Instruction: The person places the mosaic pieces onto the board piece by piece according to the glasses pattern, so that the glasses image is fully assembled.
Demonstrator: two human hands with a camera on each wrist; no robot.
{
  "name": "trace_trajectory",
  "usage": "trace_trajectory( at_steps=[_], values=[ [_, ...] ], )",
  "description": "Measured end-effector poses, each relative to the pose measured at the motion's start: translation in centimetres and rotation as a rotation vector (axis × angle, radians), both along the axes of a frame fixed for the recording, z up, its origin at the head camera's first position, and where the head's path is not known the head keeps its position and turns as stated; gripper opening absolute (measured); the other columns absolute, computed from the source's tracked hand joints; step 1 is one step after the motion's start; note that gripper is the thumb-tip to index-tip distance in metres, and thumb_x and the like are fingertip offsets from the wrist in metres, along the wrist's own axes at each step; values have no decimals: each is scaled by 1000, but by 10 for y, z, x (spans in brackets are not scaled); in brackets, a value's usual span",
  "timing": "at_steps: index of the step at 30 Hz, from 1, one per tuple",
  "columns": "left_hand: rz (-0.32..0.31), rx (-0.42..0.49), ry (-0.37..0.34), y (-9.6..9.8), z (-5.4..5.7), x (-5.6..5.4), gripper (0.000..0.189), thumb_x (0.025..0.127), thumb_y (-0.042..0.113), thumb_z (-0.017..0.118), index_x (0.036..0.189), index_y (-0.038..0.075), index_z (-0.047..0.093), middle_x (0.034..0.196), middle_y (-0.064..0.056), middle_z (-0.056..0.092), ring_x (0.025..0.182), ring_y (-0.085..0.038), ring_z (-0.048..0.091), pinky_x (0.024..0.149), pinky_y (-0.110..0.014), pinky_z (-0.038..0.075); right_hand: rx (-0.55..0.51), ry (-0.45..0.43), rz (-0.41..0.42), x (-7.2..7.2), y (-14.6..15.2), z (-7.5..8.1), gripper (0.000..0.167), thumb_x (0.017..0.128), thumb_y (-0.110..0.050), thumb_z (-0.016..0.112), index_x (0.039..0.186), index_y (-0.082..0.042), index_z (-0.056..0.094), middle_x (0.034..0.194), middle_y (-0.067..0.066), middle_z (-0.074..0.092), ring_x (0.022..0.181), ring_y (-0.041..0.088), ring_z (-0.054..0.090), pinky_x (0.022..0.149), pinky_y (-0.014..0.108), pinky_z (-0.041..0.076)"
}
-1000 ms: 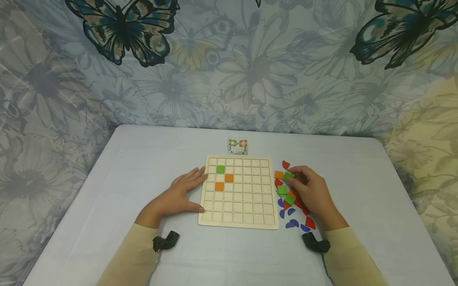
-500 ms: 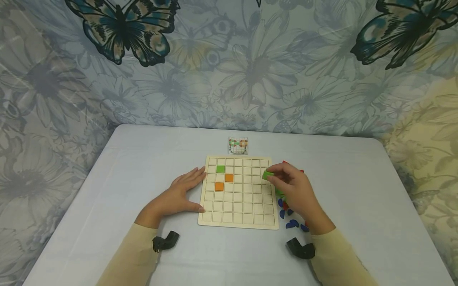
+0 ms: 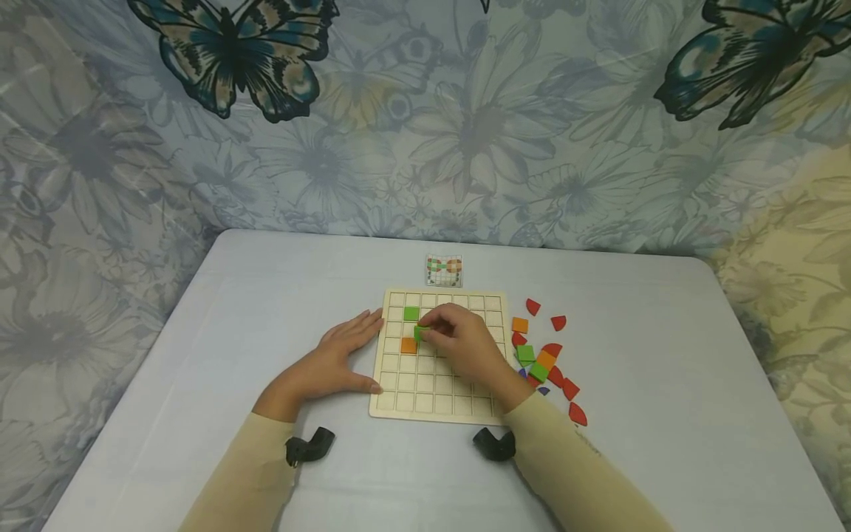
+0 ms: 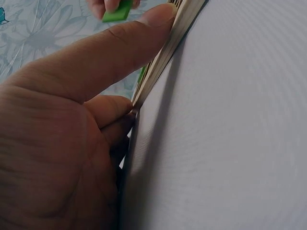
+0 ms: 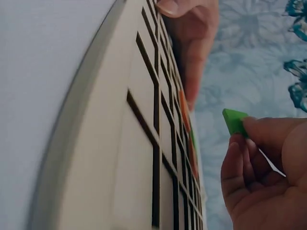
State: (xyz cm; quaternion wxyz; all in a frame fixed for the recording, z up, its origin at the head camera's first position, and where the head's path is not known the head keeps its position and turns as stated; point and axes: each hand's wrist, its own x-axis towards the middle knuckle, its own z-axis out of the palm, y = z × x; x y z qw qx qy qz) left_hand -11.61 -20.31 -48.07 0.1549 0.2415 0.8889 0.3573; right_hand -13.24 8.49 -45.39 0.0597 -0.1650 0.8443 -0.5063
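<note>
My right hand (image 3: 468, 347) pinches a green square tile (image 5: 234, 120) between thumb and fingertips, raised above the wooden grid board (image 3: 425, 405). In the head view that tile overlaps the spot of one orange tile, hiding it. On the board lie a green tile (image 3: 411, 314) and an orange tile (image 3: 408, 346) in their cells. My left hand (image 3: 332, 363) rests along the board's left edge, fingers straight and spread, its thumb (image 4: 158, 15) on the rim near the lower corner.
Right of the board lies a loose pile: an orange square (image 3: 520, 325), green squares (image 3: 525, 355), several red quarter-round pieces (image 3: 577, 414) and blue half-rounds (image 3: 544, 390), partly hidden by the right arm. A small pattern card (image 3: 444, 271) lies behind the board.
My right hand has picked the green tile from the pile and carried it left across the board, over the upper-left cells. The left hand stays at the board's edge.
</note>
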Motion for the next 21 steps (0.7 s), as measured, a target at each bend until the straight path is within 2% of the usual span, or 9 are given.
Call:
trace_trajectory(
  at_steps=[4, 12, 21],
  values=[
    [-14, 10, 12, -2, 0, -1, 119, 81, 43, 98, 172, 6, 31, 180, 0, 18, 166, -27, 9, 129, -58, 6, 41, 11, 31, -10, -17, -2, 9, 104, -13, 77, 113, -13, 79, 107, -5, 72, 94, 15, 66, 88, 39, 57],
    [-24, 10, 10, -3, -4, -2, 119, 81, 47, 97, 172, 7, 30, 180, 3, 16, 166, -24, 8, 129, -57, 5, 114, -45, 71, -29, -38, -6, 8, 106, -16, 75, 113, -14, 78, 107, -7, 72, 96, 15, 65, 89, 36, 56],
    [-25, 4, -1, -3, -1, -3, 119, 82, 46, 97, 172, 8, 29, 180, 4, 15, 166, -23, 8, 129, -56, 6, 220, -38, 97, -34, -48, -7, 10, 106, -13, 74, 111, -12, 82, 112, -1, 71, 104, 17, 65, 96, 38, 55]
  ],
)
